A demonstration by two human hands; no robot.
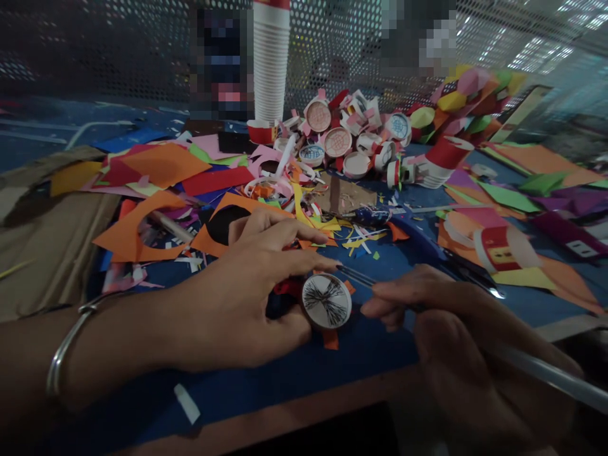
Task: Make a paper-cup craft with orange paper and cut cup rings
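My left hand (pixel 247 291) steadies a small paper cup bottom (pixel 327 301) at the table's front. Thumb and fingers curl round its red side. Its round white face bears black radiating lines, and small orange paper tabs stick out from behind it. My right hand (pixel 456 342) grips a slim pen (pixel 546 370) with a clear or greyish barrel. The pen's thin tip points left, close to my left index fingertip and just above the white face; blur hides whether it touches. Left of the cup bottom, cut orange paper (pixel 142 234) lies on the table.
A tall stack of paper cups (pixel 272 63) stands at the back. Beside it is a pile of cut cup bottoms (pixel 337 142). Blue-handled scissors (pixel 427 244) lie beyond my right hand. Cardboard (pixel 52 234) lies at left, and coloured scraps cover much of the blue table (pixel 266 392).
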